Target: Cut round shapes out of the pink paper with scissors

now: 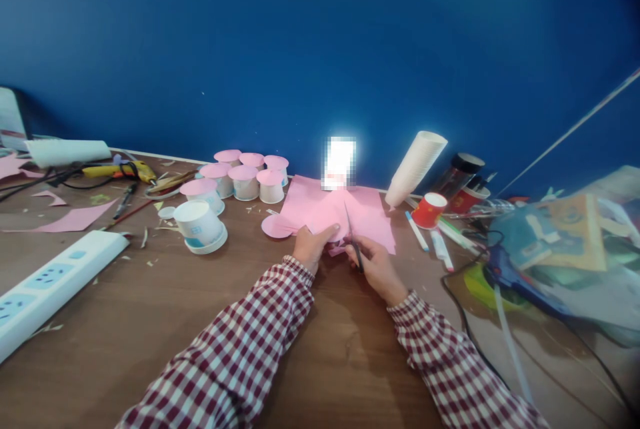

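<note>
My left hand (pixel 314 247) pinches a piece of pink paper (pixel 326 209), thumb on top. In my right hand (pixel 377 263) is a pair of dark scissors (pixel 349 219), fingers through the handles and blades pointing away from me along the paper's right side. Whether the blades are apart is too small to tell. Beneath both lies a larger pink sheet (pixel 377 205). A pink paper disc (pixel 277 226) rests at its left edge. Farther left stand several white paper cups with pink discs on top, one of them a front cup (pixel 271 189).
An uncovered white cup (pixel 195 221) stands at the left, near a power strip (pixel 55 285) and a yellow glue gun (pixel 123 171). On the right are a leaning cup stack (pixel 417 165), a red cup (pixel 430 211), markers (pixel 443 249) and a blue glue gun (pixel 520 282) with its cord.
</note>
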Demonstrator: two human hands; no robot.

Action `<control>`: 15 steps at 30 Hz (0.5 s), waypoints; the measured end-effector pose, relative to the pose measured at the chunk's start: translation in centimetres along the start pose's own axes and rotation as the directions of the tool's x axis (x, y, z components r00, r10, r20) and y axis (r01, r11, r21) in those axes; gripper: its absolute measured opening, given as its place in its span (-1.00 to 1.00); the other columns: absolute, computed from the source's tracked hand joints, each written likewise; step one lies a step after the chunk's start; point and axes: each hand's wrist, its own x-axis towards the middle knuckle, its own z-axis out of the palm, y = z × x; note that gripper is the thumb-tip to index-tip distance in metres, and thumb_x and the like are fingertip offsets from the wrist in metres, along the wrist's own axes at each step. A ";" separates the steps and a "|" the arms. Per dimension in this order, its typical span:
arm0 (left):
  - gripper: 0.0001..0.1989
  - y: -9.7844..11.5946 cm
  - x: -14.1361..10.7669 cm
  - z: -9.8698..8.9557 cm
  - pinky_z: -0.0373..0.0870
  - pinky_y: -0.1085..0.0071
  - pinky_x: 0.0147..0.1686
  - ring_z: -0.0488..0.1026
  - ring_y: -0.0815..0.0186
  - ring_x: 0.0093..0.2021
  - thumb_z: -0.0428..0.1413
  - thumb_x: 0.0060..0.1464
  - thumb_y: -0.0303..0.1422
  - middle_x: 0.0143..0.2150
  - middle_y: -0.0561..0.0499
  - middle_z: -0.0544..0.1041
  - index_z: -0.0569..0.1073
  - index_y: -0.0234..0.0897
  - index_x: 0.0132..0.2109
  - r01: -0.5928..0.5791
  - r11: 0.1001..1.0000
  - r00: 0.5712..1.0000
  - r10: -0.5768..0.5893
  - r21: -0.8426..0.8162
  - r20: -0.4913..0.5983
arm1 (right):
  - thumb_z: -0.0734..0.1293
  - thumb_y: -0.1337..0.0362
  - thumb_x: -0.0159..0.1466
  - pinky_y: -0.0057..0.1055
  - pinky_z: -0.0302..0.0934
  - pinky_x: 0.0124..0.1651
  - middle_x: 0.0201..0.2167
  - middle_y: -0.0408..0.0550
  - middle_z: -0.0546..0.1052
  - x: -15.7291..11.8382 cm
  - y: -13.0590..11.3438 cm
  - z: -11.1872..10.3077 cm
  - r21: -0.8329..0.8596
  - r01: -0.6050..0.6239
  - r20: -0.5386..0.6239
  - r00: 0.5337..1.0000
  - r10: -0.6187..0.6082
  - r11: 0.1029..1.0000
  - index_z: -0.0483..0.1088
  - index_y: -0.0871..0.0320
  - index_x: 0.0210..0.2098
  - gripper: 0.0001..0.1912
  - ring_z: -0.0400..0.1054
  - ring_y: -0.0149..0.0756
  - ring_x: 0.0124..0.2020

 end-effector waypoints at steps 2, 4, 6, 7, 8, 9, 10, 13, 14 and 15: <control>-0.61 0.2 -0.1 0.1 0.36 0.49 -0.65 0.43 0.36 -0.60 0.36 -0.32 -0.36 -0.53 -0.07 0.53 0.50 -0.49 -0.29 0.001 1.000 1.000 -0.001 -0.007 -0.001 | 0.36 0.03 0.14 -0.48 0.13 -0.53 -0.59 -0.19 0.32 0.0 0.1 0.0 0.008 0.002 0.000 1.000 -0.002 1.000 0.46 0.29 -0.11 -0.52 0.19 -0.42 -0.56; -0.63 0.3 -0.2 0.2 0.35 0.51 -0.65 0.43 0.37 -0.61 0.35 -0.31 -0.37 -0.54 -0.05 0.53 0.49 -0.48 -0.30 0.003 1.000 1.000 -0.003 -0.021 0.002 | 0.36 0.04 0.14 -0.49 0.13 -0.54 -0.59 -0.19 0.32 0.0 0.1 0.1 0.019 -0.003 0.003 1.000 0.003 1.000 0.46 0.29 -0.11 -0.53 0.18 -0.42 -0.57; -0.65 0.4 -0.3 0.3 0.34 0.52 -0.65 0.42 0.39 -0.61 0.34 -0.28 -0.37 -0.54 -0.04 0.52 0.49 -0.47 -0.30 0.002 1.000 1.000 -0.002 -0.030 0.003 | 0.36 0.05 0.14 -0.49 0.13 -0.54 -0.59 -0.19 0.32 -0.1 0.0 0.1 0.024 -0.008 0.006 1.000 0.008 1.000 0.45 0.29 -0.11 -0.53 0.18 -0.43 -0.57; -0.66 0.5 -0.3 0.3 0.34 0.53 -0.66 0.42 0.39 -0.61 0.34 -0.27 -0.38 -0.54 -0.03 0.52 0.49 -0.46 -0.30 0.002 1.000 1.000 -0.001 -0.030 0.004 | 0.36 0.06 0.14 -0.49 0.13 -0.53 -0.58 -0.19 0.33 -0.1 0.0 0.1 0.021 -0.005 0.008 1.000 0.005 1.000 0.45 0.29 -0.10 -0.54 0.19 -0.42 -0.57; -0.67 0.5 -0.3 0.3 0.33 0.53 -0.66 0.42 0.39 -0.61 0.33 -0.26 -0.38 -0.53 -0.03 0.53 0.49 -0.46 -0.30 0.000 1.000 1.000 0.000 -0.031 0.009 | 0.37 0.07 0.15 -0.49 0.14 -0.52 -0.58 -0.18 0.33 -0.1 0.0 0.1 0.017 0.001 0.012 1.000 -0.002 1.000 0.45 0.28 -0.11 -0.55 0.20 -0.42 -0.56; -0.68 0.5 -0.4 0.4 0.33 0.53 -0.66 0.43 0.38 -0.60 0.33 -0.25 -0.38 -0.52 -0.04 0.53 0.49 -0.46 -0.29 -0.001 1.000 1.000 0.001 -0.030 0.013 | 0.37 0.08 0.15 -0.48 0.16 -0.51 -0.57 -0.17 0.35 -0.1 0.0 0.2 0.013 0.009 0.014 1.000 -0.009 1.000 0.45 0.28 -0.11 -0.56 0.21 -0.42 -0.55; -0.68 0.6 -0.4 0.4 0.33 0.53 -0.66 0.44 0.38 -0.59 0.32 -0.25 -0.39 -0.52 -0.04 0.53 0.49 -0.46 -0.29 -0.001 1.000 1.000 0.001 -0.030 0.010 | 0.37 0.08 0.15 -0.48 0.17 -0.50 -0.56 -0.16 0.36 -0.1 0.0 0.2 0.011 0.014 0.013 1.000 -0.014 1.000 0.45 0.27 -0.11 -0.57 0.22 -0.41 -0.54; -0.67 0.7 -0.6 0.5 0.35 0.52 -0.64 0.44 0.38 -0.57 0.32 -0.25 -0.41 -0.49 -0.05 0.54 0.49 -0.45 -0.27 0.003 1.000 1.000 -0.003 -0.029 -0.010 | 0.37 0.09 0.14 -0.48 0.18 -0.49 -0.51 -0.12 0.40 -0.1 0.1 0.2 0.018 0.016 0.015 1.000 -0.016 1.000 0.45 0.26 -0.12 -0.59 0.24 -0.41 -0.53; -0.67 0.7 -0.6 0.5 0.35 0.52 -0.64 0.44 0.37 -0.57 0.32 -0.25 -0.41 -0.48 -0.05 0.55 0.49 -0.45 -0.26 0.005 1.000 1.000 -0.005 -0.027 -0.013 | 0.37 0.10 0.14 -0.48 0.19 -0.48 -0.50 -0.11 0.41 -0.1 0.2 0.2 0.018 0.016 0.016 1.000 -0.017 1.000 0.45 0.26 -0.12 -0.59 0.24 -0.41 -0.52; -0.66 0.7 -0.6 0.5 0.36 0.50 -0.64 0.44 0.37 -0.57 0.32 -0.25 -0.40 -0.47 -0.06 0.55 0.49 -0.46 -0.26 0.007 1.000 1.000 -0.007 -0.025 -0.008 | 0.37 0.10 0.14 -0.48 0.19 -0.48 -0.49 -0.11 0.41 -0.1 0.3 0.2 0.018 0.018 0.015 1.000 -0.018 1.000 0.45 0.25 -0.12 -0.60 0.24 -0.41 -0.52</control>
